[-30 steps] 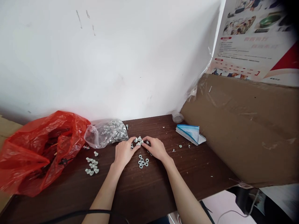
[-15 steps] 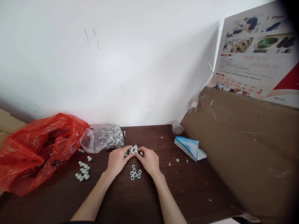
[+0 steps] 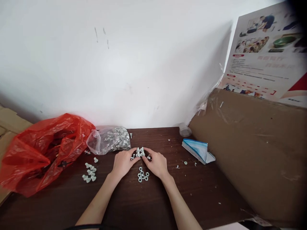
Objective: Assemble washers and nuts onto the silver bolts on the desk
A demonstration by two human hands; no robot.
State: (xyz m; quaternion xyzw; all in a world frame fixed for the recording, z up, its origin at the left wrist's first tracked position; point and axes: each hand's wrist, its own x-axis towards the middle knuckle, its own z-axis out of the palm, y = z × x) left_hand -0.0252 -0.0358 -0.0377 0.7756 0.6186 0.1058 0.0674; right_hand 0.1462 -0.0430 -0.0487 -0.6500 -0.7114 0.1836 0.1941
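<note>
Bolts grouped between two hands

Four upright bolts (image 3: pixel 140 152) stand clustered on the dark tabletop (image 3: pixel 134 204). The left hand (image 3: pixel 123 162) and right hand (image 3: pixel 156 163) flank them, thumbs and forefingers pinching the group from both sides. Hex nuts (image 3: pixel 143 175) lie nearer the person; a clear bag of hardware (image 3: pixel 117 139) rests beyond the left hand.

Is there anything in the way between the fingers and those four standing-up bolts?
Nothing visible is in the way. The fingertips of the left hand and right hand are right at the four bolts. The hex nuts lie closer to the person, not in between.
</note>
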